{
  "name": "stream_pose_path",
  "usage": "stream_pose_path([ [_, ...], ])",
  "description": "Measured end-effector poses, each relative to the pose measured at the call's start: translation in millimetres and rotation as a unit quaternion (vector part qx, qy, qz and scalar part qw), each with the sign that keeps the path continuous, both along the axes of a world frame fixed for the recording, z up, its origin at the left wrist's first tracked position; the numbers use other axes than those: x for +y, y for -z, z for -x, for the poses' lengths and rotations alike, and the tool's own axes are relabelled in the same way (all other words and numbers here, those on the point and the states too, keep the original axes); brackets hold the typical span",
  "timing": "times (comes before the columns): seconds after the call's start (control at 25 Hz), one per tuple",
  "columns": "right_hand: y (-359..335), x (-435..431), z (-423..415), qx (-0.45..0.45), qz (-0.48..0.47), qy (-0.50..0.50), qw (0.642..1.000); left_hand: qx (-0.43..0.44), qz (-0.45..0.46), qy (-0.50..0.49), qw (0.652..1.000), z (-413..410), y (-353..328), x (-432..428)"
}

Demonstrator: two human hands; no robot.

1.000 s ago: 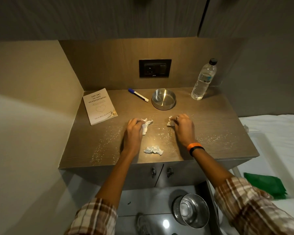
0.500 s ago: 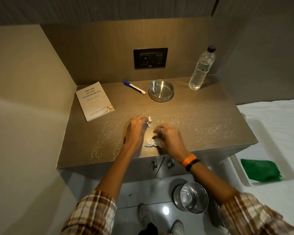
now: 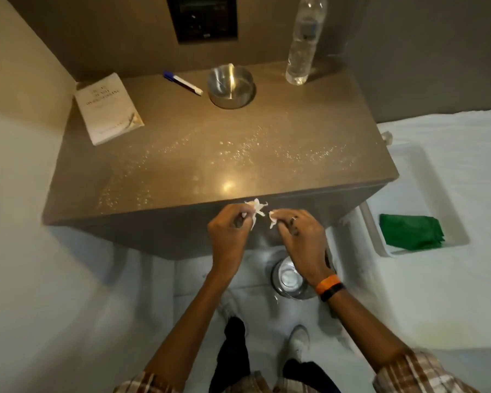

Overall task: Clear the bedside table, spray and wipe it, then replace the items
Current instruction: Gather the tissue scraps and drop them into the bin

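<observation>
Off table front edge, L hand [image 3: 229, 236] pinching tissue wad [image 3: 255, 207]; R hand [image 3: 301, 236] pinching tissue scrap [image 3: 273, 221]

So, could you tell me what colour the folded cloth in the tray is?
Green cloth, seen in the head view.

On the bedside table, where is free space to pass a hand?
The front half of the table is bare of things, though sprinkled with white crumbs. The back edge is crowded: book, pen, metal bowl and water bottle.
</observation>
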State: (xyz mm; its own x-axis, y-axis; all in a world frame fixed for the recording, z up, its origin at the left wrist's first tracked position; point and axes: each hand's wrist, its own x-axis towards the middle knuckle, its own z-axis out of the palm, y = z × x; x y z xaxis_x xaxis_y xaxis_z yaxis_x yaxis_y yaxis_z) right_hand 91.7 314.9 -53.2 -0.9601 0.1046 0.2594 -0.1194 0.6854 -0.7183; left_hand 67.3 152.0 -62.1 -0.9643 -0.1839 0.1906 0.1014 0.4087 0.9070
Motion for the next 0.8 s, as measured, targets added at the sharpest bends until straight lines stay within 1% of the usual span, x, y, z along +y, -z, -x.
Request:
stream_pose_path([
  [0.08,53.3,38.7,-27.1,-0.097,0.027,0.035,0.994,-0.109,-0.048,-0.009,0.993,-29.3,55.9,47.4],
  [0.16,123.3,77.6,-37.2,-0.221,0.028,0.069,0.972,-0.214,-0.054,-0.008,0.975,-46.0,125.4,88.7],
  [0.24,196.6,111.9,-42.4,-0.329,-0.002,0.098,0.939,-0.281,-0.022,0.013,0.959,-58.8,201.6,124.1],
  [0.32,278.2,139.7,-48.7,-0.39,-0.028,0.119,0.913,-0.326,0.032,0.035,0.944,-68.1,282.9,153.8],
  [0.4,356.0,156.7,-56.1,-0.418,-0.045,0.115,0.9,-0.355,0.072,0.045,0.931,-74.5,361.2,175.2],
  [0.48,419.6,165.1,-62.3,-0.435,-0.044,0.098,0.894,-0.367,0.092,0.045,0.924,-80.4,426.1,192.1],
  [0.6,478.0,172.7,-67.1,-0.45,-0.072,0.052,0.888,-0.361,0.102,0.067,0.924,-85.3,489.6,198.8],
  [0.72,498.5,172.3,-69.8,-0.436,-0.116,0.014,0.892,-0.362,0.109,0.108,0.92,-92.5,515.5,191.4],
  [0.8,483.8,166.8,-72.1,-0.413,-0.133,0.006,0.901,-0.33,0.151,0.13,0.923,-99.8,500.5,182.0],
])
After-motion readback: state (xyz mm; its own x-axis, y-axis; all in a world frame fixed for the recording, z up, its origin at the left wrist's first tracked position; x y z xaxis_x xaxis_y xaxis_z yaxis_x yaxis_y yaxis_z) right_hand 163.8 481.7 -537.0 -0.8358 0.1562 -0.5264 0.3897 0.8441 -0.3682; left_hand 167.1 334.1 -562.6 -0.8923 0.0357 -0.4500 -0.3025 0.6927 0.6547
